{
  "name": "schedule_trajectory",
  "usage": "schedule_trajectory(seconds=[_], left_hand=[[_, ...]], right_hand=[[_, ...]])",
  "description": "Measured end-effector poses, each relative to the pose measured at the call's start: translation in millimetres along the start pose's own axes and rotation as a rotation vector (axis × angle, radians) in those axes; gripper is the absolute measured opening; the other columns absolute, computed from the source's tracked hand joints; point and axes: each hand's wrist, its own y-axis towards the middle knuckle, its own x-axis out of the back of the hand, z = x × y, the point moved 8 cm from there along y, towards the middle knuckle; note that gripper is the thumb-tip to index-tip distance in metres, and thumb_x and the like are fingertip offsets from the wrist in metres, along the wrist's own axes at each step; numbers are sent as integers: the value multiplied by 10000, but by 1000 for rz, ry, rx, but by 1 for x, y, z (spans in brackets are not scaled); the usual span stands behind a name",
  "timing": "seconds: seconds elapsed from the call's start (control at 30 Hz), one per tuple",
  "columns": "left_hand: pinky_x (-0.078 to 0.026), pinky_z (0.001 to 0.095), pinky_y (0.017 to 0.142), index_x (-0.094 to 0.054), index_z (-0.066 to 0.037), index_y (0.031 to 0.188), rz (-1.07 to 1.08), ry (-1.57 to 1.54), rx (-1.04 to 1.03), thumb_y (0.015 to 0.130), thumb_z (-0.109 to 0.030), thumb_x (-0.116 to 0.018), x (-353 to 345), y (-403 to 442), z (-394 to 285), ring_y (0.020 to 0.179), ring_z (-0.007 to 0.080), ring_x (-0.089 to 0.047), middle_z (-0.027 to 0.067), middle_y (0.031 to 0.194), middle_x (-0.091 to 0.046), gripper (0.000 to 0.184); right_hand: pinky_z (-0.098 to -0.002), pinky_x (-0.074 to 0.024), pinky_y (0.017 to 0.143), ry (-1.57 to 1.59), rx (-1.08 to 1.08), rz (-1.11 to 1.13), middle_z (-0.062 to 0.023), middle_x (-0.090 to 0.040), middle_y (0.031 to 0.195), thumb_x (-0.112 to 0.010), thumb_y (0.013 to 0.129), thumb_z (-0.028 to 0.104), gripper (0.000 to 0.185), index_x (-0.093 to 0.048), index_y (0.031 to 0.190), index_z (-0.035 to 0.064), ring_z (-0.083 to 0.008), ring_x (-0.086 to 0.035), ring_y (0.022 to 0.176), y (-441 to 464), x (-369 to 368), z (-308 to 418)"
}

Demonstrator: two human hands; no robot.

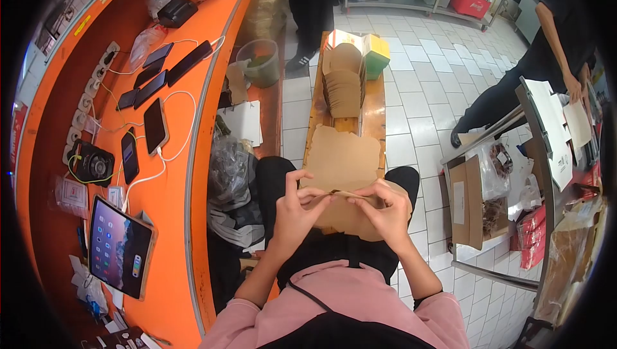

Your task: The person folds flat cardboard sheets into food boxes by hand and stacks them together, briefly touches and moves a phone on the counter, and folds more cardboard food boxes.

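A flat brown cardboard box blank [344,156] with notched edges lies across my lap and the near end of a wooden bench [375,108]. My left hand [297,204] pinches the raised fold of this blank between thumb and fingers, its index finger bent upward. From the other side, my right hand [385,206] grips the same fold, thumb underneath. Both hands almost meet at the middle of the fold, where a small dark gap shows. Farther along the bench stands a stack of similar brown cardboard pieces [342,89].
On my left, an orange counter [173,220] holds a tablet [119,246], several phones and cables. A yellow-green box [376,53] sits beyond the stack. A plastic bucket [260,63] stands left of the bench. At right, a person [533,66] handles cardboard by a metal rack [495,278].
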Motion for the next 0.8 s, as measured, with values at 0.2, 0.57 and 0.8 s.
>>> schedule_trajectory(seconds=[0.2, 0.57, 0.8], left_hand=[[-493, 278, 590, -627, -51, 849, 70, 295, -440, 761, -89, -647, -2, -18, -23, 683, 245, -633, 75, 796, -631, 98], [-476, 255, 573, -561, -50, 1052, 88, -92, -132, 798, -82, -620, 8, -2, -1, 719, 112, -613, 36, 847, -616, 263], [-405, 297, 905, -392, -4, 1245, 160, -708, 517, 821, -198, -630, -33, -24, 68, 1084, 162, -495, 93, 1155, -512, 523]], right_hand=[[-285, -445, 612, -10, 83, 92, -90, -590, 731, -660, 693, -3, 87, -604, 760, -3, -212, -571, 682, -9, -5, 11], [-309, -423, 536, -266, 408, -196, -121, -546, 682, -601, 725, -63, 70, -567, 757, -12, -256, -532, 598, -10, 19, 40], [-303, -437, 545, -263, 274, -326, -111, -509, 698, -581, 776, -47, 81, -559, 850, -21, -225, -553, 603, 16, 9, 18]])
